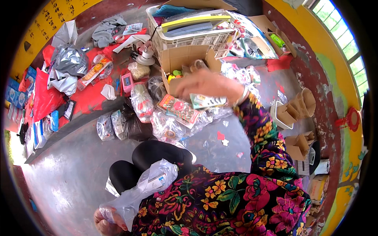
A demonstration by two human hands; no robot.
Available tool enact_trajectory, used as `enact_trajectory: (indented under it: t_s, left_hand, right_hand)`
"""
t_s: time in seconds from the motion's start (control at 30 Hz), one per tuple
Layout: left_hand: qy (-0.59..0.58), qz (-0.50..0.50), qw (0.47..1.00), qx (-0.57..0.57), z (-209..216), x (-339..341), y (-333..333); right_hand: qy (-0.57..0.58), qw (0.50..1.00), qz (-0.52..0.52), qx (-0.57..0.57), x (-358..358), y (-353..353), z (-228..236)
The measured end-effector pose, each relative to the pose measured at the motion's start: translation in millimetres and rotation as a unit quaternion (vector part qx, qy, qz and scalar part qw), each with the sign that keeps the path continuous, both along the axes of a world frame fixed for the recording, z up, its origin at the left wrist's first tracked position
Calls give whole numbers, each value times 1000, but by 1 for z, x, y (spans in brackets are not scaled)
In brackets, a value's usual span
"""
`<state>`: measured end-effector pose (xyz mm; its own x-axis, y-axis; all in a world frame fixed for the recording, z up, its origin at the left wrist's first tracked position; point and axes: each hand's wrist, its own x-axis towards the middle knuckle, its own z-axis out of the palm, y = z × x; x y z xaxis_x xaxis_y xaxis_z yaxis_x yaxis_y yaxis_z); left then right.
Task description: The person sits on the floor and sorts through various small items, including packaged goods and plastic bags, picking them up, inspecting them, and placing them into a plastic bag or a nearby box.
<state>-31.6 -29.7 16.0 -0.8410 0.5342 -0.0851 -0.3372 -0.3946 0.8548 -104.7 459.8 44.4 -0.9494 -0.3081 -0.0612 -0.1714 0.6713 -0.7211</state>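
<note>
Plastic bag (132,198), translucent, pale box (158,181) inside: likely light, limp, slippery; best bunched at its narrow end. Your left hand (108,222) pinches that end; the bulge lies beyond your fingers, by your black-clad legs (155,153). Your right hand (210,84) blurs at the open carton (177,58); grip there can't be told.

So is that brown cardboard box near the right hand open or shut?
Open. You can see into the cardboard box: no lid covers it, and yellow and green things show inside.
</note>
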Motion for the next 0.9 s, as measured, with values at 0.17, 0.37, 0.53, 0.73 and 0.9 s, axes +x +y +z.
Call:
enact_trajectory:
  t_s: [0.17,0.37,0.53,0.73,0.9]
  left_hand:
    - [-16,-10,1000,-23,9,-12,21]
    - [-45,-30,998,-43,18,-35,43]
    - [-54,-37,996,-53,29,-39,53]
    - [-94,97,983,-122,29,-28,51]
    - [-15,55,998,-26,0,-29,33]
  right_hand:
    - [33,950,-288,116,-87,140,-63]
    - [-246,856,-149,429,-150,164,-119]
    - [-231,826,-188,479,-166,184,-198]
    - [-167,829,-201,495,-155,179,-198]
    - [-124,845,-237,463,-135,142,-135]
